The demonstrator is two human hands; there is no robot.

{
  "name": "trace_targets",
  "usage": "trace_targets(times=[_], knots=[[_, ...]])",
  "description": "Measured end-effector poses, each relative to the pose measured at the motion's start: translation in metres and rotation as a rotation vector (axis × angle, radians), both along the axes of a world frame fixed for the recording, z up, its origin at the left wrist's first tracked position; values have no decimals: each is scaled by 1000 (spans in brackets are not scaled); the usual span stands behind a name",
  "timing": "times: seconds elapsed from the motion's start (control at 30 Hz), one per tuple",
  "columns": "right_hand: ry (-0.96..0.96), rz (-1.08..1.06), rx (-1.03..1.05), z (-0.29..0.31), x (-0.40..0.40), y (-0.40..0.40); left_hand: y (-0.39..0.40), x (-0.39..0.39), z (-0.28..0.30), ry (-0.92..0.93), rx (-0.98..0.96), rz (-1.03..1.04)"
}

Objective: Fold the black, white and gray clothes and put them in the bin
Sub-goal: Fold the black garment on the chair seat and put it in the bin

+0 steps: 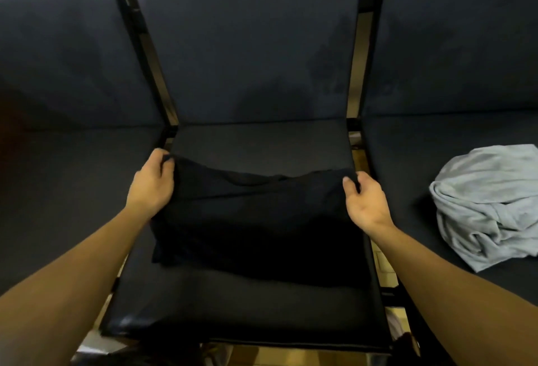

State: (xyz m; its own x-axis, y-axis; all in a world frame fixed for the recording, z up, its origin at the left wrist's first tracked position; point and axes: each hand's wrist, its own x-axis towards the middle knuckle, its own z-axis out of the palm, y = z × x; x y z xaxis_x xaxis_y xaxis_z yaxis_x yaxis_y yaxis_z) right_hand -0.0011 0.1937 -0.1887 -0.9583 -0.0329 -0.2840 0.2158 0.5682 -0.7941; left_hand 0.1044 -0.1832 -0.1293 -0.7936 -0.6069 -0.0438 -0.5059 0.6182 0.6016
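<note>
- The black garment (pixel 256 220) lies on the middle seat (pixel 233 307), stretched between both hands.
- The left hand (pixel 151 188) pinches its far left corner.
- The right hand (pixel 365 199) pinches its far right corner.
- A gray garment (pixel 489 205) sits crumpled on the seat to the right.

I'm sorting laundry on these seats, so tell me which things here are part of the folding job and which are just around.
Part of the job:
- black garment, spread on the middle seat
- left hand and right hand, each pinching a far corner
- gray garment, crumpled on the right seat

Just around:
- left seat
- seat backs

No bin is in view.
</note>
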Motion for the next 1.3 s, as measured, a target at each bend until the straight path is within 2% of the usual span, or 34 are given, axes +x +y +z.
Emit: trace_targets(times=[0.23, 0.37, 0.47, 0.53, 0.6, 0.7, 0.77, 0.83, 0.9, 1.13, 1.3], knots=[[65, 114, 341, -13, -28, 1, -27, -19, -57, -235, -122, 49], [163, 163, 443, -5, -31, 8, -37, -36, -55, -142, -100, 94], [299, 107, 334, -2, -26, 6, -34, -47, -43, -70, -113, 136], [484, 109, 298, -1, -10, 4, -17, -44, -42, -107, -265, 87], [636, 302, 341, -4, 16, -6, 17, -29, -45, -95, -469, -96], [522, 633, 497, -22, 51, -20, 74, 1, -66, -106, -541, -463], [468, 666, 603, -31, 60, -21, 90, 18, -80, -267, -480, -565], [437, 679, 669, -34, 60, -15, 81, 31, -93, -332, -489, -564], [427, 695, 694, -34, 58, -8, 64, 41, -96, -298, -530, -563], [420, 688, 698, -34, 58, -4, 5, 58, -89, -393, -584, -566], [412, 689, 645, -30, 58, -3, -16, 76, -78, -475, -606, -407]])
